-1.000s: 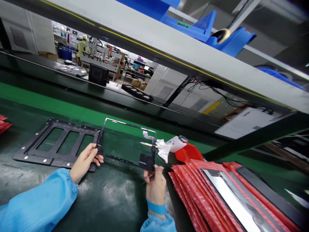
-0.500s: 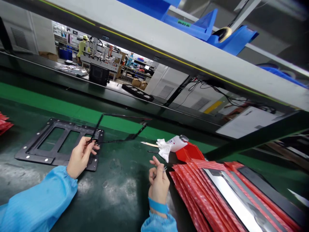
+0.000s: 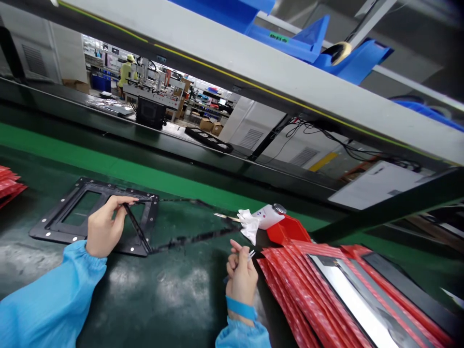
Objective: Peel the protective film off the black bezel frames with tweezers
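Observation:
My left hand (image 3: 106,226) is closed, pinching a corner area of a thin black rectangular frame (image 3: 195,239) between thumb and fingertips. The frame is tilted and somewhat smeared; its far end reaches right, towards the white cloth. Beneath and behind that hand lies a black fixture plate (image 3: 58,236) with rectangular openings, flat on the dark green table. To the right, my right hand (image 3: 242,275) has its fingers curled round what look like metal tweezers (image 3: 251,254); only the tips show. That hand is apart from the fixture, close to the stack of red bubble-wrap sleeves (image 3: 286,285).
Near the right hand are a white cloth (image 3: 248,225), a white bottle (image 3: 267,215), a red bin (image 3: 288,229) and a thin pale-handled tool (image 3: 226,217). More red sleeves (image 3: 10,183) lie far left. A shelf (image 3: 232,63) with blue bins (image 3: 290,41) crosses above; a person (image 3: 125,72) stands far behind.
My left hand has moved left and slightly up, over the fixture. The thin frame has swung lower and nearer, its near corner now by the fixture's right edge. The right hand has barely moved.

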